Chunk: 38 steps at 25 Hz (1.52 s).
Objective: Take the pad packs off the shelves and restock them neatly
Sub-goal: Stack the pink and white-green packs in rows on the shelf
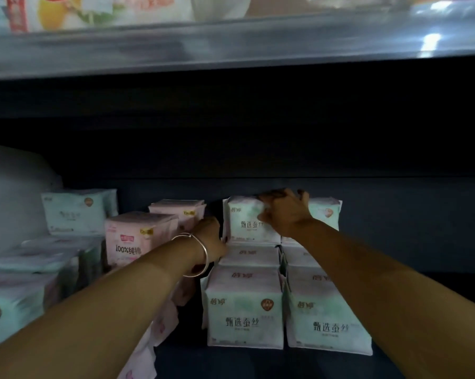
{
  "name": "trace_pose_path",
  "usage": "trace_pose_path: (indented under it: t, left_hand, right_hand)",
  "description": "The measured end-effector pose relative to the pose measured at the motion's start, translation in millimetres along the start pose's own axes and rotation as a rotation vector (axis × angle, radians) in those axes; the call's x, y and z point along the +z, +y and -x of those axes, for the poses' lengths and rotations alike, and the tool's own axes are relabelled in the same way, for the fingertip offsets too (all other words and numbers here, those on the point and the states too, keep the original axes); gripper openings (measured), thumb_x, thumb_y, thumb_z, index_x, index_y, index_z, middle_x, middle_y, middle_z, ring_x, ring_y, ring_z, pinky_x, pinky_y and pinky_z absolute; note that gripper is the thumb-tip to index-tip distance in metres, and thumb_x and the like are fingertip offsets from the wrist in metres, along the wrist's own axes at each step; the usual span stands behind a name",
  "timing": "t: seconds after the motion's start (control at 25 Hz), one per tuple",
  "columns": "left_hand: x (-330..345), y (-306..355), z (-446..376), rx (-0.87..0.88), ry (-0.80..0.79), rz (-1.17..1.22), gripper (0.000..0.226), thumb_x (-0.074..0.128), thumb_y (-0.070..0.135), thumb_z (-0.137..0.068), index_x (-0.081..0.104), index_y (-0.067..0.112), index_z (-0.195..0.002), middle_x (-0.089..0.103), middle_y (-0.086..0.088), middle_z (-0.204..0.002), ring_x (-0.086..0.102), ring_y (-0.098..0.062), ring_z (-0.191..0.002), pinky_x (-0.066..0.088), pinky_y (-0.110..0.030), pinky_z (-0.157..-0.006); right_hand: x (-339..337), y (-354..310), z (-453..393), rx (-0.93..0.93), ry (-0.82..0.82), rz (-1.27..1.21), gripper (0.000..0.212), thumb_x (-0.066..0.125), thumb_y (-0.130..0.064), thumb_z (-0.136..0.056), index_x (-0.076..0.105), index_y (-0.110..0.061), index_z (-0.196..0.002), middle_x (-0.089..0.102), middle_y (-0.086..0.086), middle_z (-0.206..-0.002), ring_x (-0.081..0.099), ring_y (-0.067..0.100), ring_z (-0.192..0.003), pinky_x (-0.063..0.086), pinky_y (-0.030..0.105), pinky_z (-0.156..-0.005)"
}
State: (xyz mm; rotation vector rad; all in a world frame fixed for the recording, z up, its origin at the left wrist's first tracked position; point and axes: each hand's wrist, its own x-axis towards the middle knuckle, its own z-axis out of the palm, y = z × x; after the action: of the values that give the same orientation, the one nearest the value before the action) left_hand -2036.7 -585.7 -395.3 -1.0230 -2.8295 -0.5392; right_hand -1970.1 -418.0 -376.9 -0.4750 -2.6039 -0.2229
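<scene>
Pink packs (132, 236) stood left on the shelf (422, 242). Left hand (211, 236) pressed the left side of the upright green pack (247, 220), fingers hidden behind it; grip unclear. Right hand (282, 212) curled over its top edge, directly above. The pack's face looked outward, atop two rows of stacked green packs (244, 318).

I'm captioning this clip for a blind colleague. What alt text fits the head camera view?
Two bare hands reach into a dark store shelf: the right hand grips the top of an upright pale green pad pack on the rear stack, and the left hand, silver bangle on its wrist, touches the pack's left side. More green packs stand in front; pink packs sit to the left.
</scene>
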Motion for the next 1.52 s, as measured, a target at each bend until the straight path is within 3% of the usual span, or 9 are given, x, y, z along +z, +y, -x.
trace_pose_path:
  t: [0.16,0.32,0.52,0.68,0.8,0.92,1.16,1.32,1.52]
  left_hand:
    - [4,3,-1,0.053,0.019,0.026,0.030,0.053,0.007,-0.089,0.050,0.002,-0.118,0.057,-0.011,-0.119,0.054,-0.026,-0.112,0.044,-0.028,-0.088]
    - [6,9,7,0.137,0.062,0.001,0.033,0.049,0.011,-0.093,0.050,0.008,-0.125,0.050,-0.011,-0.131,0.049,-0.025,-0.120,0.040,-0.025,-0.096]
    - [3,17,27,0.172,0.070,-0.087,0.033,0.044,0.022,-0.097,0.048,0.012,-0.128,0.045,-0.009,-0.135,0.047,-0.026,-0.121,0.038,-0.028,-0.098]
    - [-1,30,57,0.181,0.110,-0.225,0.041,0.047,0.027,-0.094,0.044,0.014,-0.133,0.043,-0.008,-0.138,0.044,-0.027,-0.124,0.039,-0.035,-0.103]
    - [3,41,94,0.168,0.140,-0.236,0.045,0.052,0.028,-0.091,0.044,0.016,-0.133,0.043,-0.008,-0.136,0.043,-0.028,-0.122,0.037,-0.039,-0.104]
    - [12,51,150,0.209,0.235,-0.214,0.047,0.056,0.029,-0.087,0.046,0.014,-0.131,0.044,-0.012,-0.132,0.042,-0.031,-0.120,0.037,-0.041,-0.102]
    - [66,62,293,0.242,0.375,-0.120,0.042,0.058,0.024,-0.086,0.046,0.011,-0.125,0.042,-0.012,-0.125,0.038,-0.030,-0.118,0.030,-0.040,-0.093]
    - [129,68,368,0.193,0.195,-0.124,0.044,0.060,0.026,-0.085,0.046,0.014,-0.125,0.041,-0.010,-0.124,0.038,-0.030,-0.117,0.030,-0.039,-0.091]
    - [212,53,427,0.219,-0.040,-0.161,0.047,0.061,0.025,-0.084,0.044,0.015,-0.127,0.042,-0.008,-0.127,0.039,-0.027,-0.118,0.030,-0.036,-0.090]
  right_hand:
    - [4,-4,-1,0.037,-0.027,0.048,0.052,0.039,-0.044,-0.097,0.025,-0.036,-0.146,0.033,-0.006,-0.151,0.019,0.020,-0.142,0.004,0.054,-0.114]
    - [4,-7,1,0.034,-0.025,0.050,0.057,0.039,-0.043,-0.097,0.017,-0.031,-0.149,0.018,-0.005,-0.157,0.006,0.023,-0.146,-0.002,0.055,-0.115]
    - [-11,-14,28,-0.041,0.029,0.004,0.065,0.048,-0.031,-0.095,0.016,-0.017,-0.150,0.011,0.003,-0.159,0.003,0.023,-0.147,-0.003,0.044,-0.118]
    - [-31,-21,79,-0.062,-0.002,-0.008,0.049,0.053,-0.013,-0.089,0.046,-0.008,-0.137,0.041,0.008,-0.146,0.031,0.026,-0.137,0.018,0.034,-0.117]
    - [-54,-27,135,-0.020,-0.021,-0.050,0.038,0.051,-0.015,-0.091,0.054,-0.010,-0.128,0.052,0.010,-0.132,0.041,0.027,-0.126,0.033,0.032,-0.106]
    - [-74,-33,199,-0.013,0.007,-0.075,0.035,0.052,-0.014,-0.088,0.058,-0.009,-0.123,0.055,0.011,-0.124,0.039,0.030,-0.122,0.034,0.035,-0.096]
    - [-71,-36,345,-0.102,0.010,-0.169,0.038,0.058,-0.016,-0.085,0.056,-0.007,-0.122,0.041,0.006,-0.141,0.031,0.029,-0.127,0.025,0.033,-0.088]
    - [-36,-31,435,-0.098,-0.093,-0.228,0.039,0.057,-0.017,-0.086,0.055,-0.008,-0.124,0.036,0.005,-0.146,0.030,0.028,-0.128,0.028,0.035,-0.094]
    - [34,-24,522,-0.075,-0.265,-0.294,0.040,0.058,-0.017,-0.088,0.054,-0.007,-0.126,0.048,0.007,-0.133,0.038,0.026,-0.120,0.034,0.035,-0.102]
